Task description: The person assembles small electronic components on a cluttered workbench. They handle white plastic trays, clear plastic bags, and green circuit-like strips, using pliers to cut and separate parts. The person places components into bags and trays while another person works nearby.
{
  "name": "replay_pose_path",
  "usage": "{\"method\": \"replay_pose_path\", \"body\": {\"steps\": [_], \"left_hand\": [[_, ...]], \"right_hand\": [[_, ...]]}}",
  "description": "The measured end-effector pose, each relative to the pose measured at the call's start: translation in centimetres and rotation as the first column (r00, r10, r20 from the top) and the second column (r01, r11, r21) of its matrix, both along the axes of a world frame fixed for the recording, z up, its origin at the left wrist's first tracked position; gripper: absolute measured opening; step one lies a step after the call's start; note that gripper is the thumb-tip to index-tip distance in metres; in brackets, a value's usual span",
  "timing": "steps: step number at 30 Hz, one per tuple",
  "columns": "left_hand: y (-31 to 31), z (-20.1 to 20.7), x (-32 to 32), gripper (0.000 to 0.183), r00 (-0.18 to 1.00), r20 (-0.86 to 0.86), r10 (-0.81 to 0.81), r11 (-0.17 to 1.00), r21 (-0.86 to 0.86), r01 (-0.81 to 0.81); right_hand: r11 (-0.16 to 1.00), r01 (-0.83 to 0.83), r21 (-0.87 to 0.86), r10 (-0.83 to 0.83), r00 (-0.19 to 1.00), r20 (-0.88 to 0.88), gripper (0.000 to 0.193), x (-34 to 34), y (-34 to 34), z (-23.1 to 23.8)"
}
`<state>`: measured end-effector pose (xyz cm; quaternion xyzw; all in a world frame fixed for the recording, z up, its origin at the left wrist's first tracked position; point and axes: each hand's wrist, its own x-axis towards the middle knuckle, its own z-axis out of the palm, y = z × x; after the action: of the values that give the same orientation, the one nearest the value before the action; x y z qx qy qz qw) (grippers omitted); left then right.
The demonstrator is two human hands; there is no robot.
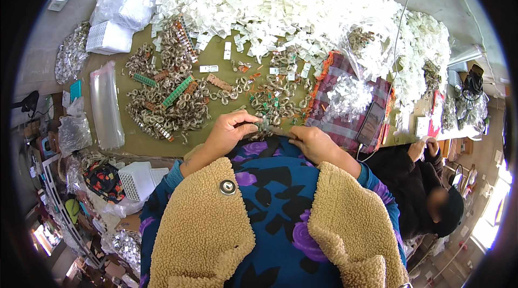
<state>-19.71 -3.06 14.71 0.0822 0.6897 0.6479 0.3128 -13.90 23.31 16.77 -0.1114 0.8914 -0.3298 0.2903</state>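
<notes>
My left hand is closed in a pinch at the table's near edge, its thumb and forefinger at a small greyish thing too small to make out. Just to the right, my right hand is also closed, fingertips together by the end of a thin tan strip; what it grips is mostly hidden. Right beyond both hands lies a loose scatter of small grey-brown coiled loops with green and orange bits. A larger heap of such loops lies to the left, with a green strip on it.
A big mound of small white plastic pieces covers the far table. Right of my hands lie a plaid cloth and a cabled phone. Clear plastic bags lie left. A co-worker sits at the right.
</notes>
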Motion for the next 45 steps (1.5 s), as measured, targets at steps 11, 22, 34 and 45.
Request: {"method": "replay_pose_path", "body": {"steps": [11,22,34,45], "left_hand": [[0.7,-0.1,0.0,0.023,0.972,0.142,0.189,0.982,-0.002,-0.191],[0.1,-0.3,-0.6,0.016,0.955,0.296,-0.030,0.994,0.105,-0.001],[0.9,0.6,-0.4,0.014,0.961,0.255,0.104,0.986,0.099,-0.133],[-0.3,0.2,-0.8,0.016,0.925,0.379,-0.012,0.970,0.229,-0.081]], "right_hand": [[0.991,0.081,0.105,-0.058,0.978,-0.200,0.036,-0.1,-1.0,1.3],[0.996,-0.060,0.060,0.065,0.994,-0.092,0.020,-0.7,0.2,0.4],[0.980,0.006,0.197,0.033,0.980,-0.195,0.039,-0.2,-1.2,2.1],[0.988,-0.101,0.117,0.114,0.988,-0.107,0.027,-0.4,0.2,0.6]]}}
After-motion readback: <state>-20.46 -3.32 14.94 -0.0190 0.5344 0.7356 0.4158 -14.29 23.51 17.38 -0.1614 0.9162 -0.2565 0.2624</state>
